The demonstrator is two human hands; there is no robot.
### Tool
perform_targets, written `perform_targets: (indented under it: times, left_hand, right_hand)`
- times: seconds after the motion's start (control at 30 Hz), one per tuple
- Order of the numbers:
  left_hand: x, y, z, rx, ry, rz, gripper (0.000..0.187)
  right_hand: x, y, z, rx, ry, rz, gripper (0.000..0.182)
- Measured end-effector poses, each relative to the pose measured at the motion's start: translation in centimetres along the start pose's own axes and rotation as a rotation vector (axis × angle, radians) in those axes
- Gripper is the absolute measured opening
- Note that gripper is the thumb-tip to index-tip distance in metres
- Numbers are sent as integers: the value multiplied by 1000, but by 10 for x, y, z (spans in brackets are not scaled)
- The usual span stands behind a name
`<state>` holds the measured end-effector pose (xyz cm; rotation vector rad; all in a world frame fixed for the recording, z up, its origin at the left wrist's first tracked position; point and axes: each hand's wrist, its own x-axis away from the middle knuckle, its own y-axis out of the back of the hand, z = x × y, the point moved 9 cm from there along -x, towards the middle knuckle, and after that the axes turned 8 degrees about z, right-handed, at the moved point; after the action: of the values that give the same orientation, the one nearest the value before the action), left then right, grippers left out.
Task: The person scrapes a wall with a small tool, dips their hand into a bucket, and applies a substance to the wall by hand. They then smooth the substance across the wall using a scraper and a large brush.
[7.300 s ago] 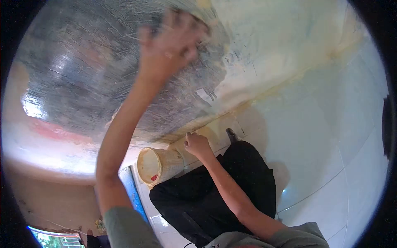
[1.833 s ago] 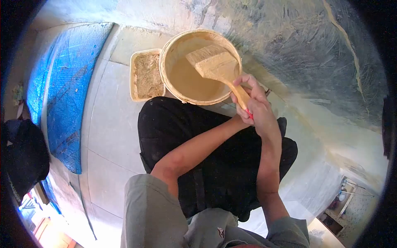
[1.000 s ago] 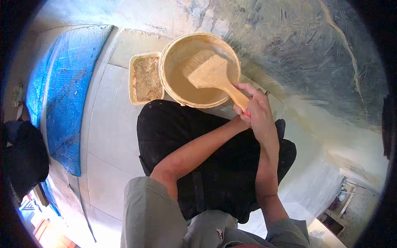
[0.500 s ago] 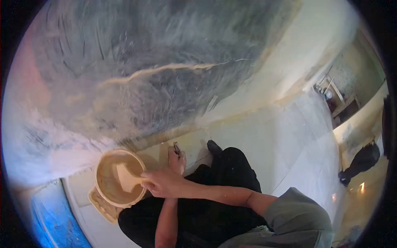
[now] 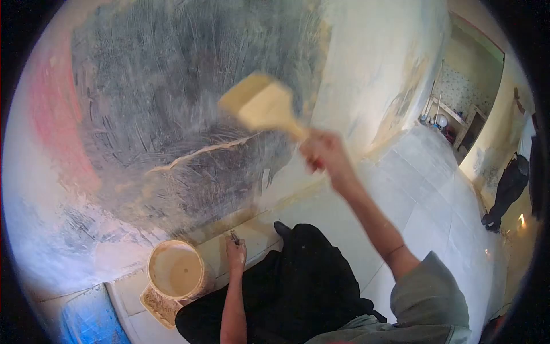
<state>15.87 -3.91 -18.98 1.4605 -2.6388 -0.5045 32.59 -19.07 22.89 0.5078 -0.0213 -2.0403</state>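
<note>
My right hand grips the handle of a wide flat brush, raised in front of the grey-patched wall and slightly blurred. The brush is pale yellow with a darker tan end pointing up and left. A light, ragged crack line runs across the dark patch below it. Down by the foot of the wall, my left hand is closed around a small dark tool, mostly hidden by the fingers. To its left stands a bucket holding beige liquid.
A shallow tan tray sits partly under the bucket. Blue sheeting lies at lower left. My bent knee in black trousers is beside the wall. Another person stands at far right, near a doorway.
My right hand has lifted the brush out of the bucket and swung it up and right before the wall. My left hand stays low, still closed on the small dark tool.
</note>
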Motion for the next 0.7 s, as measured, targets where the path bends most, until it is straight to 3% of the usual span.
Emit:
perform_targets:
  times: [0.07, 0.1, 0.23, 0.33, 0.4, 0.43, 0.5, 0.53, 0.6, 0.63, 0.7]
  left_hand:
    - [3, -4, 7, 130, 151, 72, 26]
    - [3, -5, 9, 135, 150, 69, 26]
    - [10, 1, -1, -57, 40, -32, 21]
    - [23, 15, -36, -50, 51, -41, 23]
    - [24, 19, -35, -11, 75, -19, 25]
    - [18, 15, -22, 36, 91, -7, 25]
    - [20, 18, -21, 86, 114, 4, 25]
    - [24, 22, -41, 70, 123, 50, 25]
    - [28, 19, -52, 54, 136, 91, 25]
    - [28, 24, -53, 14, 97, 2, 25]
    - [28, 27, -49, -21, 70, -99, 25]
  right_hand:
    - [-15, 43, 48, 59, 137, -160, 26]
    - [-28, 60, 64, 147, 242, -204, 28]
    - [-73, 99, 68, 204, 253, -256, 31]
    - [-82, 107, 8, 36, 85, -192, 17]
    - [-75, 112, -38, 492, 256, -194, 5]
    - [-62, 109, -68, 574, 116, -204, 12]
    - [-29, 93, -117, 520, 104, -152, 6]
    - [-15, 87, -142, 299, 321, -115, 32]
    - [25, 69, -185, -154, -285, -113, 29]
    - [31, 66, -191, -156, -286, -105, 29]
    - [46, 71, -220, -171, -529, -97, 25]
